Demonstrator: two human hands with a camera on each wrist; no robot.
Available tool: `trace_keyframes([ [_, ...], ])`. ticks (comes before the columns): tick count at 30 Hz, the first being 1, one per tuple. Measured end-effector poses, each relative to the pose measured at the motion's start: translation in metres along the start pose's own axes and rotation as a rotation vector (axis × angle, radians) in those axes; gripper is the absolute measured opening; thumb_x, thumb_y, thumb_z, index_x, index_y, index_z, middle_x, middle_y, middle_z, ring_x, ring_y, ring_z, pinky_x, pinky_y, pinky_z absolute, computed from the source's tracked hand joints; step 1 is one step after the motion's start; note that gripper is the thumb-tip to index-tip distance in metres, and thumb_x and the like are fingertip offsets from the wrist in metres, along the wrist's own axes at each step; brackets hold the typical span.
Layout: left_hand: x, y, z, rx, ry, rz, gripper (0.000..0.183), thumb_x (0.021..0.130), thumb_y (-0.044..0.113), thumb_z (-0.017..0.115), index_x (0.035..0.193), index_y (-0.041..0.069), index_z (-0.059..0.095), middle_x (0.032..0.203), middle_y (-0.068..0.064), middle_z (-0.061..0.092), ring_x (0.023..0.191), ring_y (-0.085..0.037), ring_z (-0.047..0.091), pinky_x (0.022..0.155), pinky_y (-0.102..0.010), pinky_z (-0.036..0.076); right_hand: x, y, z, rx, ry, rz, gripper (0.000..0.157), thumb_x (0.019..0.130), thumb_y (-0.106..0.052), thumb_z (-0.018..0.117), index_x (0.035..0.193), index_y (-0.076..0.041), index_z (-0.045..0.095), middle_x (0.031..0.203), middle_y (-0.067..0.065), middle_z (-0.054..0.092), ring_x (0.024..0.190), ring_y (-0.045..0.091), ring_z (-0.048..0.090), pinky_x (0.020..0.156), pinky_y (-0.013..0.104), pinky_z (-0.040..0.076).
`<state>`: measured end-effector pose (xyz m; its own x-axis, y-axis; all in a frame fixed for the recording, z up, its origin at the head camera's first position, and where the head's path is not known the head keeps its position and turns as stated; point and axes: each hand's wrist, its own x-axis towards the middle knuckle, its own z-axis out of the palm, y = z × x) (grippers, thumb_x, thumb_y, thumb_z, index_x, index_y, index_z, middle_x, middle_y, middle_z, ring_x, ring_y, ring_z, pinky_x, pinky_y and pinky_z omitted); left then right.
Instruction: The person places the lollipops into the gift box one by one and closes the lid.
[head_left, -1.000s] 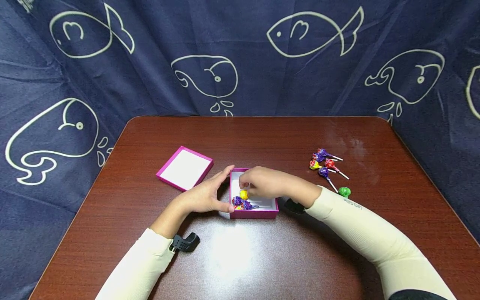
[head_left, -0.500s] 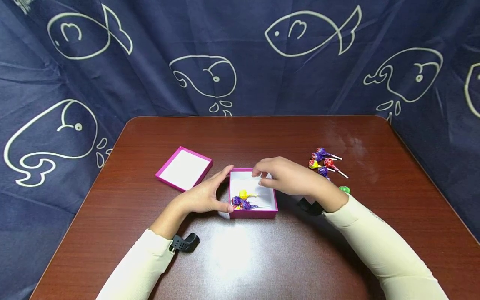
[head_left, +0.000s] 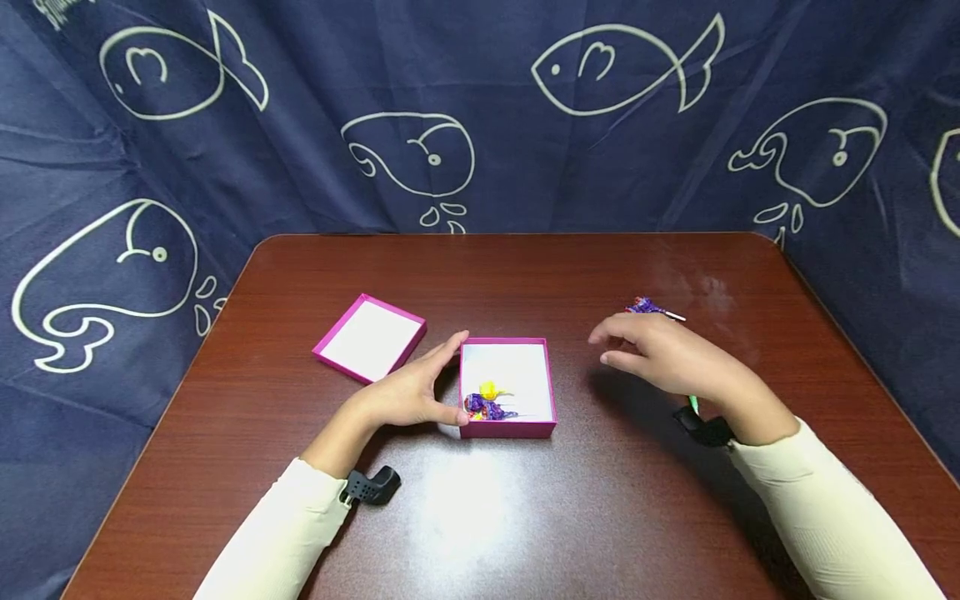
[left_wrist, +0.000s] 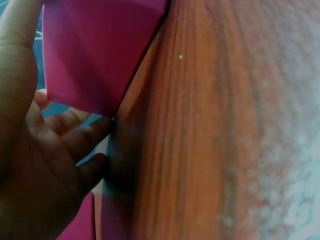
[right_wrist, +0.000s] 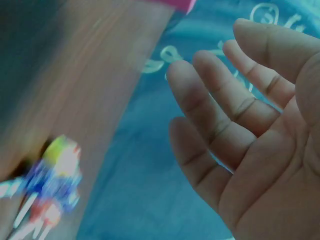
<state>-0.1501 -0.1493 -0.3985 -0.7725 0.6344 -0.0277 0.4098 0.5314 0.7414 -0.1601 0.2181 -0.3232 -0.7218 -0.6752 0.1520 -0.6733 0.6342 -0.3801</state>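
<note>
A pink box (head_left: 551, 392) with a white inside holds several wrapped lollipops in its front left corner, a yellow lollipop (head_left: 490, 390) and purple lollipops (head_left: 486, 408) among them. My left hand (head_left: 408, 392) holds the box at its left side, thumb at the front corner and index finger at the back corner. To the right, my right hand (head_left: 667, 354) is in the air over the table with nothing in its relaxed fingers. Beyond it lies a purple lollipop (head_left: 643, 306). The blurred pile of lollipops (right_wrist: 55, 172) in the right wrist view is mostly hidden by this hand in the head view.
The pink lid (head_left: 371, 337), white side up, lies on the table left of the box. Part of something green (head_left: 693, 404) shows beside my right wrist. A dark blue curtain (head_left: 495, 67) with fish and whale drawings hangs behind the brown table (head_left: 495, 283).
My right hand has left the inside of the box and moved right, over the loose lollipops. The yellow lollipop stays in the box. My left hand has kept its place.
</note>
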Motion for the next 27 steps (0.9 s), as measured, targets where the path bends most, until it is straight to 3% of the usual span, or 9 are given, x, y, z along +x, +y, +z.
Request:
trace_keyframes([
  [5,0.001,0.0,-0.001,0.007,0.001,0.011,0.116,0.076,0.035,0.088,0.159,0.006,0.012,0.162,-0.014,0.021,0.147,-0.023,0.022,0.118,-0.043,0.02,-0.027,0.019,-0.005,-0.044,0.092,0.032,0.021,0.085,-0.003,0.075,0.102,-0.014,0.07,0.1,-0.004,0.069,0.089,0.013,0.062,0.077,0.036,0.05],
  [9,0.002,0.0,-0.001,-0.001,-0.002,0.008,0.117,0.076,0.035,0.087,0.159,0.007,0.011,0.163,-0.012,0.019,0.147,-0.023,0.02,0.118,-0.043,0.019,-0.043,0.029,-0.007,-0.056,0.108,0.105,0.021,0.085,-0.003,0.075,0.102,-0.013,0.07,0.098,-0.003,0.069,0.083,0.012,0.06,0.071,0.034,0.049],
  [19,0.0,0.001,0.0,-0.008,-0.008,0.004,0.116,0.076,0.036,0.087,0.16,0.008,0.011,0.162,-0.012,0.019,0.147,-0.022,0.02,0.118,-0.043,0.02,-0.082,0.063,-0.005,-0.061,0.071,0.252,0.02,0.085,-0.007,0.077,0.103,-0.009,0.07,0.095,-0.001,0.069,0.081,0.008,0.059,0.068,0.032,0.049],
  [27,-0.001,0.0,-0.001,-0.003,-0.007,-0.007,0.116,0.076,0.037,0.087,0.16,0.009,0.01,0.163,-0.013,0.019,0.147,-0.023,0.021,0.117,-0.044,0.021,-0.092,0.077,0.0,0.003,-0.026,0.375,0.022,0.088,-0.021,0.077,0.104,-0.008,0.069,0.088,-0.005,0.068,0.081,0.011,0.061,0.069,0.034,0.049],
])
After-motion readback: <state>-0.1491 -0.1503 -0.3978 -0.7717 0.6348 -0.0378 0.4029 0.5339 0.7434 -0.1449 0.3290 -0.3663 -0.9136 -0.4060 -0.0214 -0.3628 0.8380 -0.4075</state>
